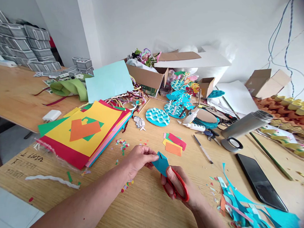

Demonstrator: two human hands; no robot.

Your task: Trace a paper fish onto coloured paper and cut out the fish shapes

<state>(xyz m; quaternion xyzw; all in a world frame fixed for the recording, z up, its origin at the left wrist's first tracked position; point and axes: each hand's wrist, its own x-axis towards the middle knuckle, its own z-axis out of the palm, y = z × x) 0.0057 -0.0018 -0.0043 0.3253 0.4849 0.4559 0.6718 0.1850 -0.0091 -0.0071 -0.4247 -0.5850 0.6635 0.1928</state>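
My left hand [142,160] pinches the left edge of a small piece of blue paper [160,164] over the middle of the table. In my right hand [181,186] are red-handled scissors [182,185], its fingers through the loops. The right thumb lies against the lower edge of the blue paper, and the scissor blades are mostly hidden behind the paper. Just beyond the hands, small rectangles of coloured paper, with an orange one [173,149] on top, lie on the wooden table [138,212].
A stack of coloured sheets [62,141] lies at left. At right are a black phone [260,181], blue paper scraps [239,205], a pen [203,149] and a metal flask [247,123]. Decorated blue ovals [157,117] and cardboard boxes [146,74] stand farther back.
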